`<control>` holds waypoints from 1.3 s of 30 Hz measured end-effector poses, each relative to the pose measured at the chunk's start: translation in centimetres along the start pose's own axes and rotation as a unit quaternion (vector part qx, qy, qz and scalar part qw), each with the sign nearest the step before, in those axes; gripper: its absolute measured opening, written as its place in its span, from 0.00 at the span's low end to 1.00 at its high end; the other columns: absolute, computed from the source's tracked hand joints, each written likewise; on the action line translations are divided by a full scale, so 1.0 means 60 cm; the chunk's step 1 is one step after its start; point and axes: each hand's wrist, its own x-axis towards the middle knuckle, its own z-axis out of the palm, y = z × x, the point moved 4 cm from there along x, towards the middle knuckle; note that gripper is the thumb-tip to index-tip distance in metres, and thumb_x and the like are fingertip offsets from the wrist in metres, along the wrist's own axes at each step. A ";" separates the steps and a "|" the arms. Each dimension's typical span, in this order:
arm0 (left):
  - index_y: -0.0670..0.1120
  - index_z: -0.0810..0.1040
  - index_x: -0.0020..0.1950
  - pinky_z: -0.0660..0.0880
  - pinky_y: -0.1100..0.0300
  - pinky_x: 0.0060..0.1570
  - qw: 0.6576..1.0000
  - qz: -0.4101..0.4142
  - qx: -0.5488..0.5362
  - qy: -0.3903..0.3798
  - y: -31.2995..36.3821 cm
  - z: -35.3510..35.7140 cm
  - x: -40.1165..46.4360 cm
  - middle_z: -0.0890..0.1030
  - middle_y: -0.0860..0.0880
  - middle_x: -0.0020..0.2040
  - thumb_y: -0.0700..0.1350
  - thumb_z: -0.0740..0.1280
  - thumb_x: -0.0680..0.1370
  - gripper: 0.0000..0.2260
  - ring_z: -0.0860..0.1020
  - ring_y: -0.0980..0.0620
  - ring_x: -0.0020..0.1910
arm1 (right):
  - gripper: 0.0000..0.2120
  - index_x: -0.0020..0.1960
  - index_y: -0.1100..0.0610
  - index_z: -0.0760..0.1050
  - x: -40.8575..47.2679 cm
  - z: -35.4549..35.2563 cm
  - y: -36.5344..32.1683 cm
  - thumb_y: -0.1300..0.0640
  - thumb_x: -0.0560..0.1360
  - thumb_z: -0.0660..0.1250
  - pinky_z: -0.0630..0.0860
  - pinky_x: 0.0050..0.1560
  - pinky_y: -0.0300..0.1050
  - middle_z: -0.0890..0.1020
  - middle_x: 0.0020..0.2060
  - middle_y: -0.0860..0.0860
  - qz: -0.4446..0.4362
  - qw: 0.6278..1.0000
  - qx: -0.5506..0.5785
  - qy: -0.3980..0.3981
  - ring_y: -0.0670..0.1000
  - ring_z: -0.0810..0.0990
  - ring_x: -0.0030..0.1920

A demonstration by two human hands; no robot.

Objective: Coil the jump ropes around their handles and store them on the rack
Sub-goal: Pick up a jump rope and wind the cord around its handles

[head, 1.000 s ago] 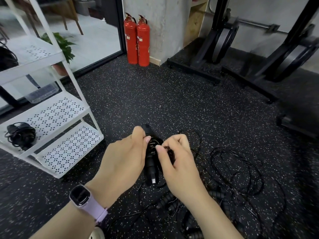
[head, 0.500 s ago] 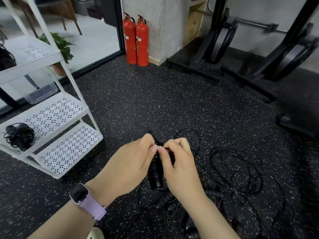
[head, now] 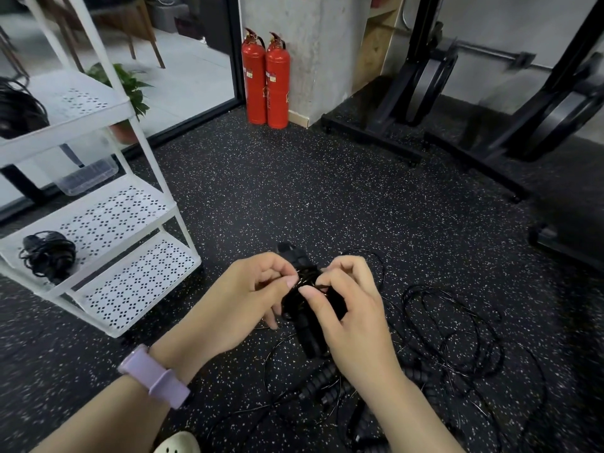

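White rack [head: 98, 220], landmark; one coiled rope [head: 47, 256] on its middle shelf. Right of its foot, loose ropes [head: 454, 338] sprawl on the floor. Nearer the rack, both hands grip one bundle [head: 307, 308]: left hand [head: 248, 299] steadies, right hand [head: 353, 308] pinches cord, likely tucking the end.

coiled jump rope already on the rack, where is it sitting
In the head view the coiled jump rope lies at far left, on the middle shelf of the white rack, near that shelf's left end, well left of both hands.
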 end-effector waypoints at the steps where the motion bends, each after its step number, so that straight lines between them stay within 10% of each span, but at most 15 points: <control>1: 0.51 0.78 0.54 0.81 0.61 0.38 1.000 -0.007 -0.012 -0.005 0.000 -0.001 -0.003 0.84 0.45 0.40 0.45 0.65 0.84 0.03 0.84 0.46 0.38 | 0.10 0.44 0.49 0.75 0.000 0.001 -0.001 0.44 0.79 0.67 0.69 0.53 0.29 0.71 0.52 0.41 -0.006 1.000 -0.002 -0.002 0.45 0.76 0.54; 11: 0.51 0.78 0.56 0.83 0.58 0.38 0.997 -0.022 -0.076 -0.001 -0.009 -0.001 -0.003 0.82 0.43 0.36 0.39 0.65 0.83 0.07 0.86 0.45 0.38 | 0.07 0.44 0.46 0.75 0.000 0.009 0.001 0.45 0.78 0.69 0.67 0.57 0.29 0.71 0.56 0.42 -0.032 0.999 -0.001 -0.004 0.45 0.76 0.58; 19: 0.51 0.73 0.49 0.79 0.64 0.34 0.994 0.022 0.104 0.016 -0.011 -0.003 -0.007 0.83 0.48 0.35 0.46 0.63 0.84 0.04 0.83 0.54 0.32 | 0.08 0.47 0.45 0.77 0.000 0.008 0.000 0.43 0.75 0.71 0.68 0.59 0.28 0.72 0.58 0.38 -0.003 0.999 0.017 -0.028 0.45 0.76 0.61; 22: 0.52 0.70 0.48 0.76 0.61 0.33 0.987 0.053 0.141 0.048 -0.004 -0.007 -0.009 0.81 0.48 0.33 0.51 0.59 0.84 0.06 0.79 0.56 0.30 | 0.27 0.62 0.34 0.71 0.002 0.001 0.003 0.37 0.67 0.77 0.68 0.62 0.27 0.71 0.65 0.33 0.036 0.997 0.041 -0.060 0.39 0.72 0.68; 25: 0.50 0.69 0.48 0.72 0.65 0.29 0.987 0.080 0.111 0.083 0.004 -0.008 -0.011 0.80 0.49 0.31 0.51 0.57 0.84 0.08 0.74 0.58 0.27 | 0.45 0.69 0.25 0.61 -0.003 0.007 0.007 0.34 0.58 0.80 0.70 0.60 0.32 0.73 0.65 0.29 0.092 0.989 0.030 -0.115 0.31 0.71 0.66; 39: 0.42 0.67 0.52 0.73 0.61 0.26 0.982 -0.003 -0.145 0.120 -0.006 0.001 0.003 0.73 0.49 0.27 0.46 0.54 0.87 0.09 0.75 0.50 0.27 | 0.39 0.65 0.26 0.63 0.003 0.010 0.013 0.44 0.62 0.80 0.66 0.55 0.20 0.73 0.60 0.23 0.091 0.992 0.033 -0.078 0.29 0.73 0.61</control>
